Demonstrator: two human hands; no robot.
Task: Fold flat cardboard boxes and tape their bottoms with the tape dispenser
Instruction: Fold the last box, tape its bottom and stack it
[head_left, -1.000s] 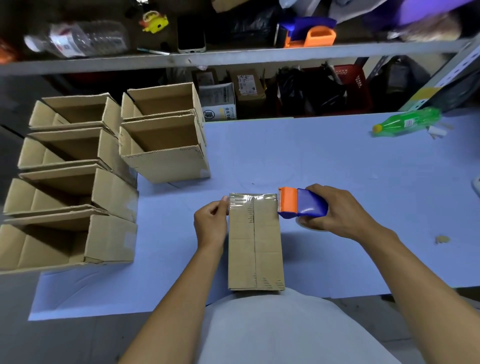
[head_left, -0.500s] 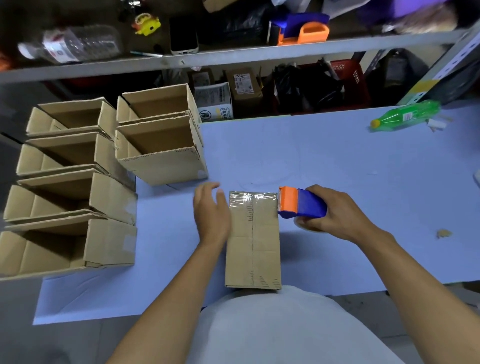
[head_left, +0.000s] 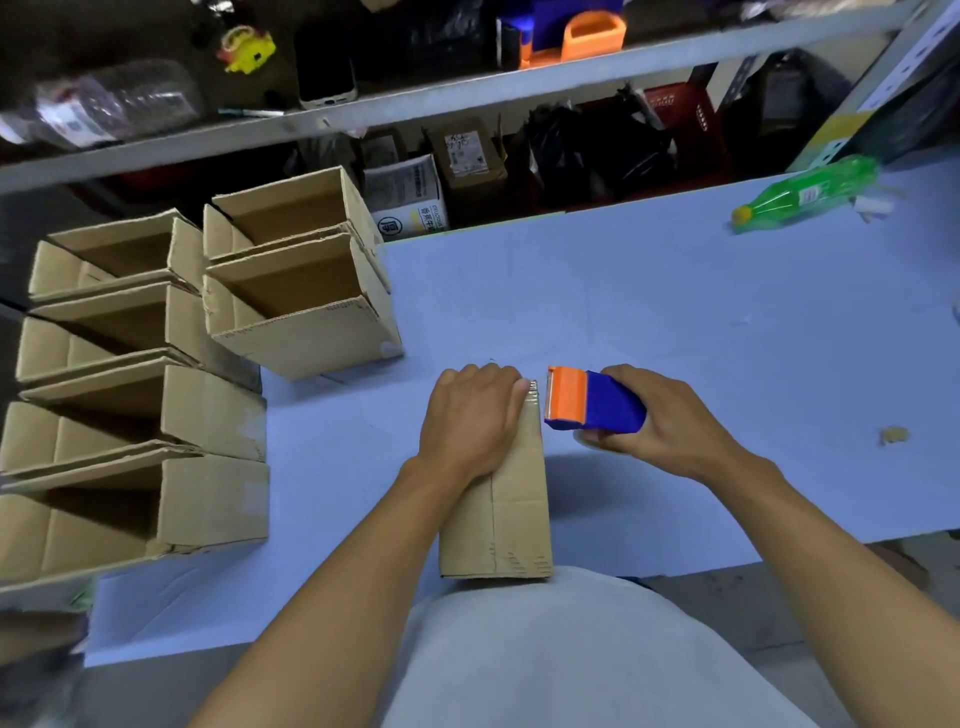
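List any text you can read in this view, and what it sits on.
White printed carton under the shelf: Chinese characters, a large circled "厚"; the rest is blurred.
Brown cardboard parcel: white shipping label, too small to read.
Green plastic bottle: label unreadable.
Clear plastic bottle on the shelf: label blurred.

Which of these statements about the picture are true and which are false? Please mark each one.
1. The left hand lies flat on the far end of the cardboard box. True.
2. The right hand holds a green tape dispenser. False: the tape dispenser is blue and orange.
3. The green bottle stands upright. False: it lies on its side on the table.
4. Finished open boxes stand to the left of the person. True.
5. The dispenser rests on top of the box. False: it is beside it, on the right.
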